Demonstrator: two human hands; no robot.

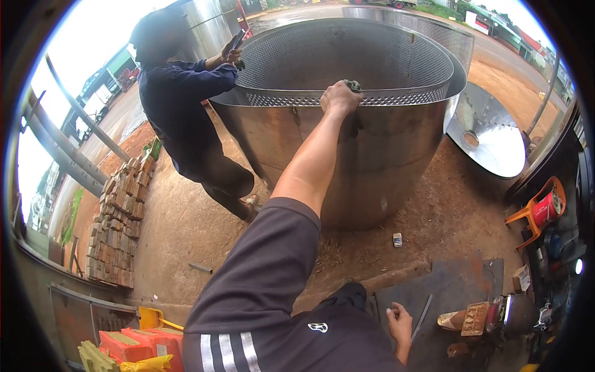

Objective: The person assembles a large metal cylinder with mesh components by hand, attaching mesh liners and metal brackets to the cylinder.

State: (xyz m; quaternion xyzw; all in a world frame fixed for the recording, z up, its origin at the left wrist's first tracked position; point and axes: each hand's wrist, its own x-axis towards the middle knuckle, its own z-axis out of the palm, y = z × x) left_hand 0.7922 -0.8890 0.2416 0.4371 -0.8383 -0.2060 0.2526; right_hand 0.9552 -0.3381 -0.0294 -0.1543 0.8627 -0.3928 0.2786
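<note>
My left hand (341, 98) reaches far forward, closed round a dark, crumpled cloth-like piece (354, 86) at the near rim of a large metal cylinder (347, 155). Inside the cylinder's rim stands a perforated metal ring (273, 98). My right hand (400, 325) hangs low at the bottom right, above a dark metal sheet (455, 279); its fingers are loosely bent and apart, with nothing visible in them.
At the cylinder's left a co-worker (186, 118) in dark clothes holds a dark object (238, 39). A metal cone (489, 136) lies at the right, near an orange chair (522, 218). Stacked bricks (121, 217) stand left; red packages (133, 345) lie lower left.
</note>
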